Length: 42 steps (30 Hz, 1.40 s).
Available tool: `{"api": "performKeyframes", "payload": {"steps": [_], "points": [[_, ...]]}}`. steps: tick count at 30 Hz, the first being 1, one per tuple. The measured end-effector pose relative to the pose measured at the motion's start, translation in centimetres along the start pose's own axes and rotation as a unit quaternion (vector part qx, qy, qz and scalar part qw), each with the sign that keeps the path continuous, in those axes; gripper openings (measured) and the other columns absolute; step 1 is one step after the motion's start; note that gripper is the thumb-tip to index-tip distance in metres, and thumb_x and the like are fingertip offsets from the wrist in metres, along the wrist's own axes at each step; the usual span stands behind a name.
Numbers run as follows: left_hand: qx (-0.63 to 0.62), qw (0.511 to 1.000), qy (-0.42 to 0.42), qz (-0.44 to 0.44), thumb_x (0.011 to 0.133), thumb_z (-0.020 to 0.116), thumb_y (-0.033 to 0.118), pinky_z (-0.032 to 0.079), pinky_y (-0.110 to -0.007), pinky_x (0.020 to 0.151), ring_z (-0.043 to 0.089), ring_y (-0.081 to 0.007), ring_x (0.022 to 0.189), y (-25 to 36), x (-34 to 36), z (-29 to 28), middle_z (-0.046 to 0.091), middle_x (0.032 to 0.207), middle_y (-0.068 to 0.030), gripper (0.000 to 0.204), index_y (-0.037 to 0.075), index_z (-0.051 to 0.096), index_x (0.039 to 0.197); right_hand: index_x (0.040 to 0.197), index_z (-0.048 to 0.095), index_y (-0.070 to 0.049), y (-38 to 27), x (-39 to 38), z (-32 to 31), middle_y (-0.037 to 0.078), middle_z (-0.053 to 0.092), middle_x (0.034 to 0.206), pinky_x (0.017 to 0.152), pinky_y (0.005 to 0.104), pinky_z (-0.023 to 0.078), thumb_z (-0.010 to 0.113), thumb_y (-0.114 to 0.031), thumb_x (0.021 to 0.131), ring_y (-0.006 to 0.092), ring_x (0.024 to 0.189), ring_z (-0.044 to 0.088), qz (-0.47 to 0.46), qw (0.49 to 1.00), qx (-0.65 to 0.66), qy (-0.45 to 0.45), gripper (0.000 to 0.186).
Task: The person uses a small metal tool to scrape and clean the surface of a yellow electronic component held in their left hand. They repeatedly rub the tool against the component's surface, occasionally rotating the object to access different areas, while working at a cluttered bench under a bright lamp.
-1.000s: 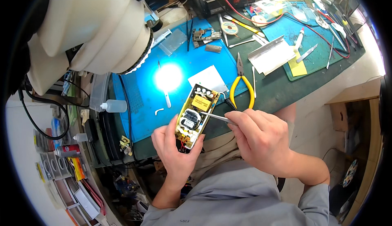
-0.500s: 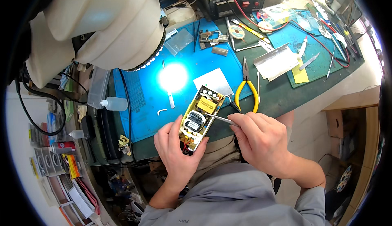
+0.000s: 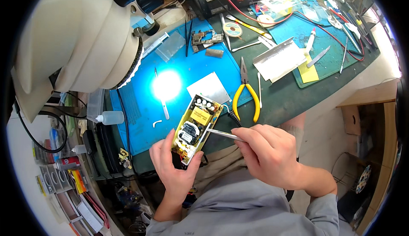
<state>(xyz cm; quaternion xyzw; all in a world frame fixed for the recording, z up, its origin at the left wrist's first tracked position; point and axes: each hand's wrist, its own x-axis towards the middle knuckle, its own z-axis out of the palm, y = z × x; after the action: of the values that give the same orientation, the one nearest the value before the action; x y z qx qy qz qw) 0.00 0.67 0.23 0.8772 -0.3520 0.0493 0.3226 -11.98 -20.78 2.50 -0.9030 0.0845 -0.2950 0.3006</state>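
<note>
My left hand (image 3: pixel 175 172) grips the lower end of an opened power adapter (image 3: pixel 187 134), fingers on its left side and thumb on its right. The adapter's long narrow case lies tilted, its inside facing up: a yellow-wrapped block, a dark coil with white filler, and several round capacitors at the far end. A black cable leaves near its upper right. My right hand (image 3: pixel 272 153) pinches silver tweezers (image 3: pixel 226 134). Their tip reaches the adapter's right inner edge, beside the yellow block; whether it touches a part I cannot tell.
Yellow-handled pliers (image 3: pixel 245 91) lie just beyond the adapter, near a white card (image 3: pixel 208 87). A bright light spot falls on the blue mat (image 3: pixel 140 138) beside a slim knife. The microscope (image 3: pixel 76 31) overhangs the left. A bent metal cover (image 3: pixel 279 59) sits to the right.
The whole view has shifted, so the bench things appear farther left. The tweezers' tip has moved slightly toward the adapter's right edge. Both hands keep their holds.
</note>
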Motion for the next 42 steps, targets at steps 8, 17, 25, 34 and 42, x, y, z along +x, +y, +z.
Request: {"api": "performKeyframes", "payload": {"steps": [8, 17, 25, 34, 42], "points": [[0.027, 1.000, -0.007, 0.009, 0.080, 0.088, 0.026, 0.044, -0.042, 0.099, 0.054, -0.0313, 0.112, 0.1, -0.6, -0.2, 0.057, 0.121, -0.0150, 0.077, -0.001, 0.057, 0.145, 0.108, 0.072, -0.004, 1.7, -0.4, -0.6, 0.005, 0.063, 0.076, 0.055, 0.0345, 0.048, 0.079, -0.002, 0.080, 0.0224, 0.063, 0.063, 0.004, 0.999, 0.041, 0.005, 0.029], [0.034, 0.999, 0.020, 0.023, 0.074, 0.094, 0.020, 0.044, -0.042, 0.105, 0.054, -0.0318, 0.119, 0.3, -0.8, 0.2, 0.054, 0.130, -0.0167, 0.086, -0.003, 0.054, 0.146, 0.108, 0.072, -0.003, 2.8, -0.1, -0.4, 0.007, 0.063, 0.075, 0.055, 0.0353, 0.048, 0.079, 0.000, 0.080, 0.0234, 0.063, 0.063, 0.008, 0.997, 0.076, -0.013, 0.029], [-0.005, 0.995, 0.066, 0.072, 0.072, 0.097, 0.015, 0.046, -0.041, 0.104, 0.054, -0.0306, 0.122, -0.4, -1.7, 0.8, 0.050, 0.134, -0.0153, 0.084, 0.000, 0.054, 0.142, 0.108, 0.073, -0.003, 2.4, -0.7, -0.5, 0.006, 0.065, 0.077, 0.054, 0.0344, 0.048, 0.079, -0.001, 0.080, 0.0222, 0.062, 0.063, -0.018, 0.996, 0.092, -0.010, 0.028], [-0.045, 0.993, 0.087, 0.070, 0.072, 0.097, 0.015, 0.047, -0.040, 0.104, 0.055, -0.0287, 0.122, -1.2, -2.0, 1.4, 0.049, 0.135, -0.0150, 0.082, 0.002, 0.053, 0.140, 0.108, 0.073, -0.004, 1.6, -1.3, 0.0, 0.003, 0.063, 0.078, 0.053, 0.0336, 0.045, 0.078, -0.002, 0.081, 0.0202, 0.061, 0.058, -0.031, 0.996, 0.079, -0.010, 0.028], [-0.045, 0.995, 0.081, 0.045, 0.070, 0.097, 0.010, 0.050, -0.042, 0.100, 0.060, -0.0319, 0.118, -0.1, -1.3, 0.9, 0.057, 0.133, -0.0169, 0.080, 0.002, 0.056, 0.138, 0.114, 0.071, -0.005, 0.1, -1.4, -0.1, 0.004, 0.057, 0.078, 0.054, 0.0350, 0.045, 0.077, -0.003, 0.084, 0.0211, 0.063, 0.058, -0.021, 0.997, 0.069, -0.032, 0.031]]}}
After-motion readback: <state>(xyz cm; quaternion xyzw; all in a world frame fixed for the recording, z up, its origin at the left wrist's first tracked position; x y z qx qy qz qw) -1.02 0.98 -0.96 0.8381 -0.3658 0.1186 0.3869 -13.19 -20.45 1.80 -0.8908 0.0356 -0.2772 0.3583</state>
